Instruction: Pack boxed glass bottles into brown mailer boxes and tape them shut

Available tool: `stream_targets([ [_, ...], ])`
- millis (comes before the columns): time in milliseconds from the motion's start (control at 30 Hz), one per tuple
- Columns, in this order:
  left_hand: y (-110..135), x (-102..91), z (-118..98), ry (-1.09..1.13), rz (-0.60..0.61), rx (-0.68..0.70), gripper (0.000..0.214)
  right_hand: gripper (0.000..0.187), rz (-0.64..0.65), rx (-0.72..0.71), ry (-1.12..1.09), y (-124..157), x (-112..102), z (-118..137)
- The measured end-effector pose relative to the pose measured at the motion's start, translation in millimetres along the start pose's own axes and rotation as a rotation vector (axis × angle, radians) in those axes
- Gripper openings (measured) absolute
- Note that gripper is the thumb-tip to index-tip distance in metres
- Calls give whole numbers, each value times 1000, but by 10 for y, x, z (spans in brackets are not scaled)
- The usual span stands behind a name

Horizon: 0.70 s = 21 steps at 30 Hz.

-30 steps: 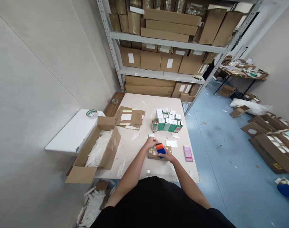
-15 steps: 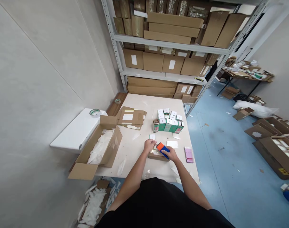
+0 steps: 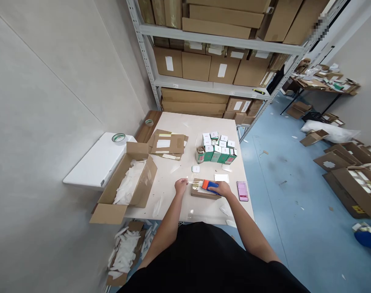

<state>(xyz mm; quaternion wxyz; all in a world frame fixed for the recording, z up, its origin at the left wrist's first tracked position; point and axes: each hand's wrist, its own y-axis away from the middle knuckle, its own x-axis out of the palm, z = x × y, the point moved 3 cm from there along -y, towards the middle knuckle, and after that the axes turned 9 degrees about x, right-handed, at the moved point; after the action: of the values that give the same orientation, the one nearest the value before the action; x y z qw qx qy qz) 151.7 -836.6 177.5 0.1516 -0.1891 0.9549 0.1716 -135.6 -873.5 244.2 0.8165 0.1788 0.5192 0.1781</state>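
My right hand [image 3: 223, 189] grips an orange and blue tape dispenser [image 3: 209, 185] lying over a small flat brown cardboard box [image 3: 204, 193] on the white table [image 3: 179, 203]. My left hand [image 3: 181, 186] is to the left of the box, fingers pinched on the end of a strip of tape [image 3: 192, 182] that runs back to the dispenser. A small white label [image 3: 195, 169] and a white card [image 3: 221, 178] lie just beyond the box.
A cluster of green and white small boxes [image 3: 217, 148] stands farther back, flattened cardboard [image 3: 167, 144] to its left. An open carton of white packing [image 3: 129, 185] overhangs the left edge. A pink phone [image 3: 243, 191] lies right. Metal shelves of cartons [image 3: 216, 69] stand behind.
My left hand has drawn away to the left from the dispenser, pulling out a strip of tape. My right hand has lowered the dispenser flatter onto the brown box.
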Motion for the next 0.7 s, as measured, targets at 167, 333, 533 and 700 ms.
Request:
stream_targets([
  [167, 20, 28, 277, -26, 0, -97, 30, 60, 19, 26, 63, -72, 40, 131],
  [333, 21, 146, 420, -36, 43, -156, 32, 60, 32, 41, 71, -122, 53, 158],
  [533, -15, 373, 480, -45, 159, -181, 28, 61, 28, 56, 94, -150, 75, 137],
  [700, 10, 501, 504, -46, 299, -126, 34, 63, 28, 48, 120, -160, 94, 158],
])
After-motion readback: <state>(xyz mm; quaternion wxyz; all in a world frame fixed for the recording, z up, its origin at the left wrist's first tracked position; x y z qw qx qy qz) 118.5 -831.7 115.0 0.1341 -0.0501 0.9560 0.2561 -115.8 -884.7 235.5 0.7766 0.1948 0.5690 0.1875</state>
